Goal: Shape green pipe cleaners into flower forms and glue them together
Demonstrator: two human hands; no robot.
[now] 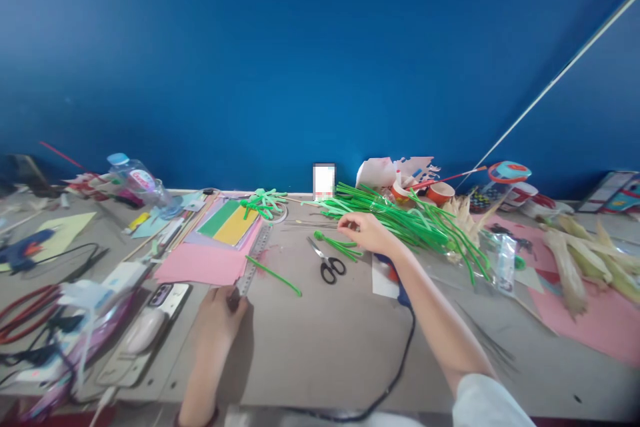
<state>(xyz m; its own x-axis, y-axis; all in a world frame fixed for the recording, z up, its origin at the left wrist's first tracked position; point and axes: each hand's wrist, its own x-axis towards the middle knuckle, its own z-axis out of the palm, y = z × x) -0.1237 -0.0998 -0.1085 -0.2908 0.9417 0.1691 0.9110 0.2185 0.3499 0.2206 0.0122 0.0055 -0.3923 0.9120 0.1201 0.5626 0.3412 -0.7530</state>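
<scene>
My left hand point(220, 313) rests on the table at the lower end of a clear ruler point(255, 257), its fingers curled; whatever they may hold is hidden. My right hand point(367, 232) reaches over the table just in front of a pile of green pipe cleaners point(415, 220), fingertips pinched together near some thin dark wires point(310, 223). Black-handled scissors point(327, 263) lie between the hands, beside a few short green pieces point(340, 248). A single green pipe cleaner point(275, 275) lies right of the ruler. Pink paper point(203, 265) is beyond my left hand.
Under my right forearm is a blue glue gun point(403, 295) with a black cord. To the left are a phone point(145, 340), a power strip point(55, 363) and a plastic bottle point(140, 177). Corn husks point(570, 273) lie on pink paper at the right. A blue wall point(300, 80) stands behind.
</scene>
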